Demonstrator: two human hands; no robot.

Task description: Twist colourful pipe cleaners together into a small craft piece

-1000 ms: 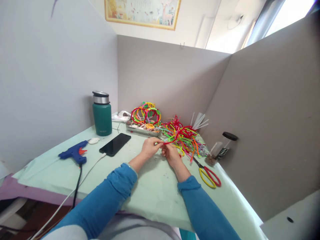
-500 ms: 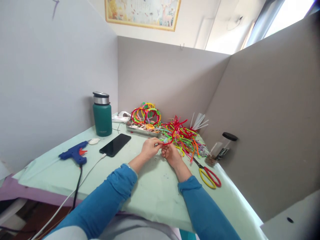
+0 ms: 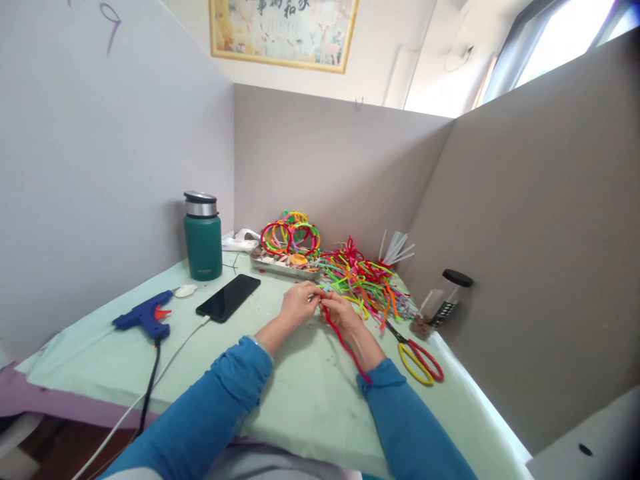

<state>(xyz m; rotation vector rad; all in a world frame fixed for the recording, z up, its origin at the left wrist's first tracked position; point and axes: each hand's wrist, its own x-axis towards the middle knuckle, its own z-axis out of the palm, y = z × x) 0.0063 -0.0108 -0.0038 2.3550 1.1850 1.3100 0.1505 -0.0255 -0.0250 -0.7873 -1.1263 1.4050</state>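
Note:
A red pipe cleaner [image 3: 345, 343] runs from between my fingertips down along my right wrist to the blue sleeve cuff. My left hand [image 3: 300, 303] pinches its upper end, fingers closed. Close beside it, almost touching, my right hand [image 3: 346, 315] is closed on the same pipe cleaner. A small pale blue bit [image 3: 327, 287] shows just above the fingertips; what it is I cannot make out. Just beyond my hands lies a loose heap of coloured pipe cleaners [image 3: 367, 277]. Scissors [image 3: 419, 360] with one red and one yellow handle lie to the right of my right hand.
A metal tray [image 3: 285, 270] with small pieces and pipe-cleaner rings [image 3: 291, 235] sits at the back. Leftward are a green bottle [image 3: 203, 243], a phone [image 3: 229, 297] on a white cable and a blue glue gun [image 3: 145, 316]. A clear jar [image 3: 445, 300] lies tilted at the right edge.
The red pipe cleaner's long end has swung from above my hands down over my right wrist. My fingers have drawn closer together. The view has tilted up slightly.

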